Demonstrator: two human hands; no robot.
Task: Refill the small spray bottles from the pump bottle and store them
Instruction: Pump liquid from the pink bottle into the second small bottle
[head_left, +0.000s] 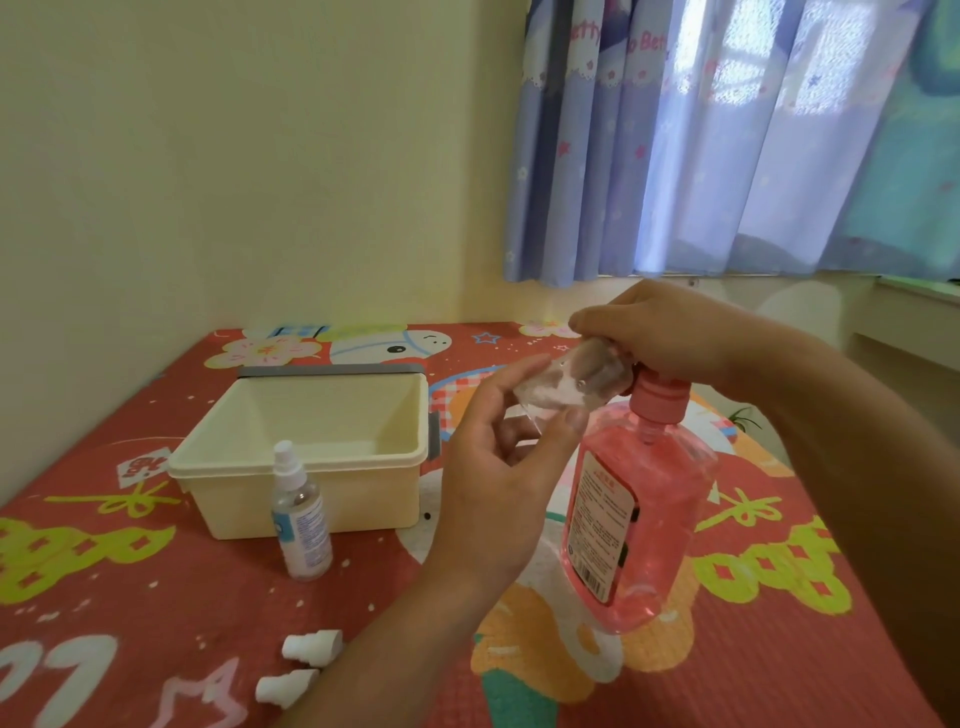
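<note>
Well left of the left hand sits a cream storage box (218, 462), with 1 capped spray bottle (302, 525) upright in front of it. 2 loose white spray caps (312, 647) lie beside the left forearm. The left hand (498, 488) pinches an uncapped clear bottle (566, 387) between thumb and fingers, tilted up under the right hand (670, 338). That hand curls over the head of the pink pump bottle (644, 525).

Across the lower half of my view lies a red mat (156, 597) printed with yellow-green shapes, white stars and cartoon figures. A plain cream wall (234, 156) fills the upper left. At upper right hangs a lilac curtain (675, 156) with pink lettering, daylight glowing through. A pale ledge (904, 332) sits at the right edge.
</note>
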